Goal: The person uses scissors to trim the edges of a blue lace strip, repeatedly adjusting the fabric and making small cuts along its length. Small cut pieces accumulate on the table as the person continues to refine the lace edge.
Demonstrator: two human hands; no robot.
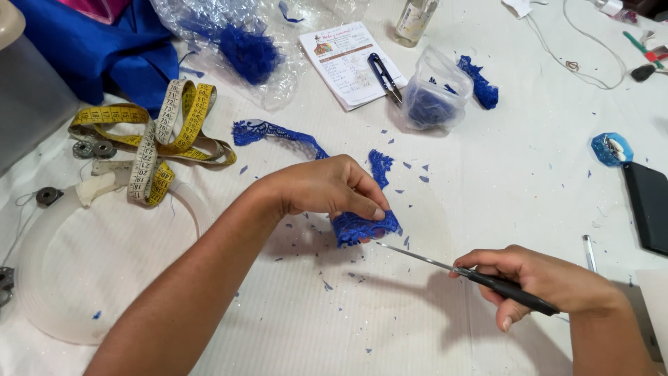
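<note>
On a white cloth-covered worktable (487, 181), my left hand (327, 188) pinches a small piece of royal-blue lace trim (362, 224) between thumb and fingertips, fingers curled down tight over it so the lace stands just off the cloth near the middle of the table. My right hand (550, 282) is closed around the black handles of a pair of slim steel scissors (445, 263), whose blades look nearly shut, their tip just beside the lower right edge of the lace; I cannot tell whether it touches. Tiny blue snippings (327, 285) lie scattered over the cloth around both hands. Behind the left hand, a longer strip of the same blue lace (275, 132) trails toward a coiled yellow and white measuring tape (163, 132). Farther back sit a printed paper card (344, 59) with a small black thread snip (384, 75) lying on it, a clear plastic bag of blue scraps (435, 94), and crumpled clear wrap holding more blue lace (243, 45). At left lies a translucent white plastic hoop (196, 209); at the right edge, a blue hexagonal case (612, 148) beside a dark phone (648, 205)
</note>
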